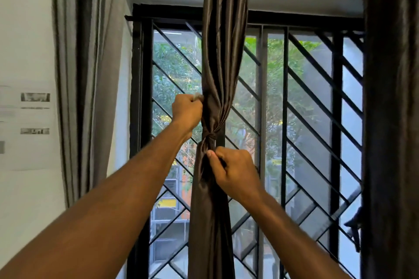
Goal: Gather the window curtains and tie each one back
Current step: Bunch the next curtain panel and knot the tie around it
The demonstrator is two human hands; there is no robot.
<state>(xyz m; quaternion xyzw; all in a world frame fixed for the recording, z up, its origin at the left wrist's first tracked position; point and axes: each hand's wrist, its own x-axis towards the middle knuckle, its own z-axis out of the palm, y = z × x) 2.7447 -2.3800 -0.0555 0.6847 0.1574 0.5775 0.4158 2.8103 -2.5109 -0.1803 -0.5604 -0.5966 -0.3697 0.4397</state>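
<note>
- Sheets of paper [34, 124] with blurred print hang on the white wall at far left; the print is too soft to read.
- A grey curtain [88, 70] falls in loose folds beside the papers, just left of the window, with no tie visible on it.
- A black window grille [301, 102] of upright and diagonal bars fills the opening, with green foliage and buildings showing through the glass behind it.
- The left hand [187, 112], arm stretched up from the lower left corner, is fisted against the left edge of the dark brown curtain [221, 52], gripping its fabric just above the knot [210, 136].
- That satin curtain hangs in the centre of the window, gathered into a narrow column and cinched at the knot, flaring slightly above and below it.
- The right hand [235, 172] closes round the bunched fabric directly beneath the knot, thumb pressed to the cloth and fingers curled.
- Another dark curtain [390, 120] runs down the right edge of the frame, hanging straight and overlapping the grille's right side.
</note>
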